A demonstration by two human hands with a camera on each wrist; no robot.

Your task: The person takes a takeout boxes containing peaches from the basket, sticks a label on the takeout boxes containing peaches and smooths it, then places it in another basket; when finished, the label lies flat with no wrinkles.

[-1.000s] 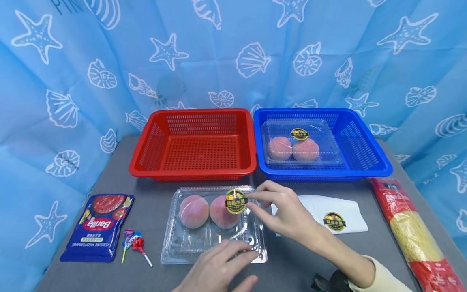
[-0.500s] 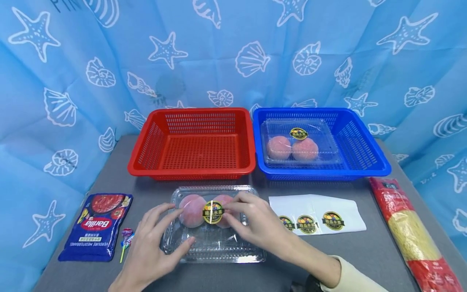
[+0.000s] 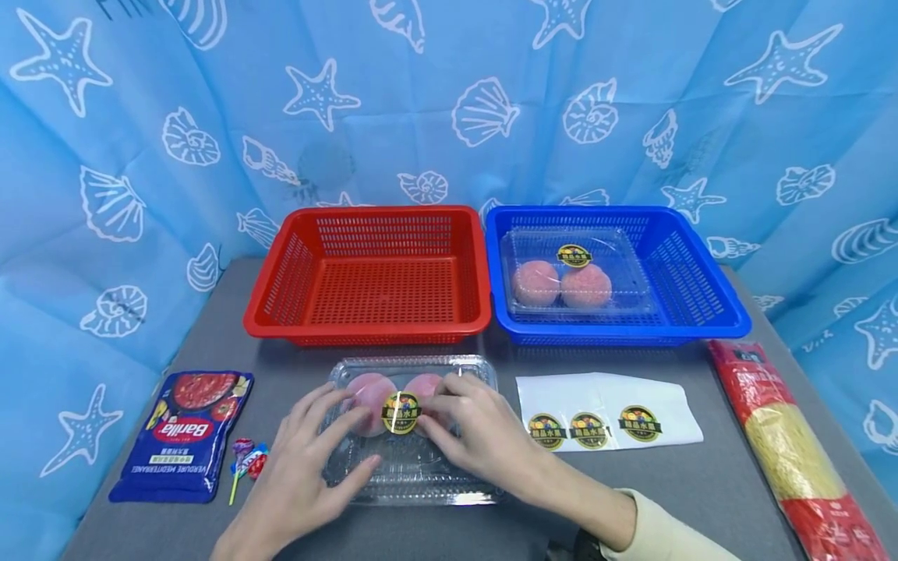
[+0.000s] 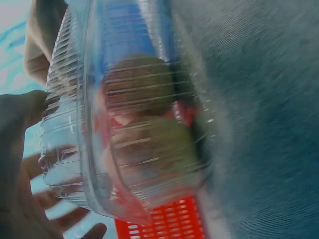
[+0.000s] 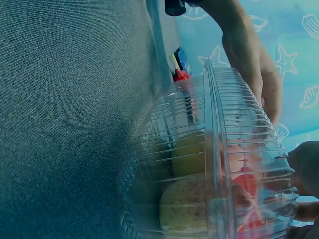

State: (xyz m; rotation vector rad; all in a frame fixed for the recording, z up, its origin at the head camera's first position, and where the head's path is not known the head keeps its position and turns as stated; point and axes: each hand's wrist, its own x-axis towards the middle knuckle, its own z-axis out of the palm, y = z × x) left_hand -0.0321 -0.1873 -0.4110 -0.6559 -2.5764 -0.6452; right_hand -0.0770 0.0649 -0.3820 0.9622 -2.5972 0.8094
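Observation:
A clear plastic clamshell box [image 3: 414,487] lies closed on the table in front of me, with two peaches [image 3: 369,393] inside. At its lid is a round black and gold fruit sticker [image 3: 401,411]. My right hand [image 3: 484,432] pinches the right edge of this sticker with thumb and fingertips. My left hand [image 3: 298,456] spreads its fingers over the left side of the lid, fingertips near the left peach. Through the box's ribbed side, the left wrist view shows the peaches [image 4: 144,89] and the left hand's fingers [image 4: 70,219] above the lid.
A red basket [image 3: 368,331] and a blue basket [image 3: 624,331] stand behind; the blue one holds another stickered box [image 3: 617,265] of peaches. A white sheet of stickers [image 3: 631,389] and a noodle pack [image 3: 793,452] lie right. Left are a sauce pouch [image 3: 185,436] and lollipops [image 3: 245,460].
My right hand has carried the sticker left to the middle of the lid. My left hand has moved from the box's front edge to its left side.

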